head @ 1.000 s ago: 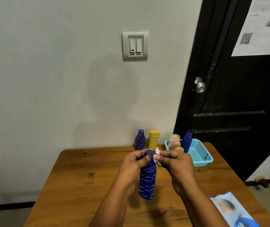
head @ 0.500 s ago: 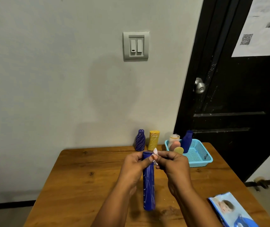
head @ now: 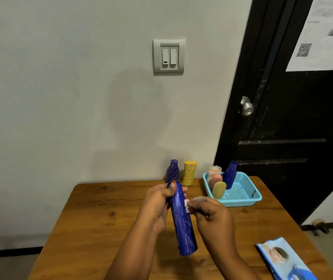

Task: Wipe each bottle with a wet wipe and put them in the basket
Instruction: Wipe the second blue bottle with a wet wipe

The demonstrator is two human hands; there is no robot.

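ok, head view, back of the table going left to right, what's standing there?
Purple patterned bottle → yellow bottle → blue basket with bottles in it.

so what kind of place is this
Likely a room in a home: a wooden table against a painted wall with a light switch, beside a black door with a round knob.

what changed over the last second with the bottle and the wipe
The right hand slid the wet wipe from the cap of the tall blue bottle down onto its side; its base swung lower. The left hand still grips its top. The striped bottle and yellow bottle by the wall, the basket and the wipes pack stayed put.
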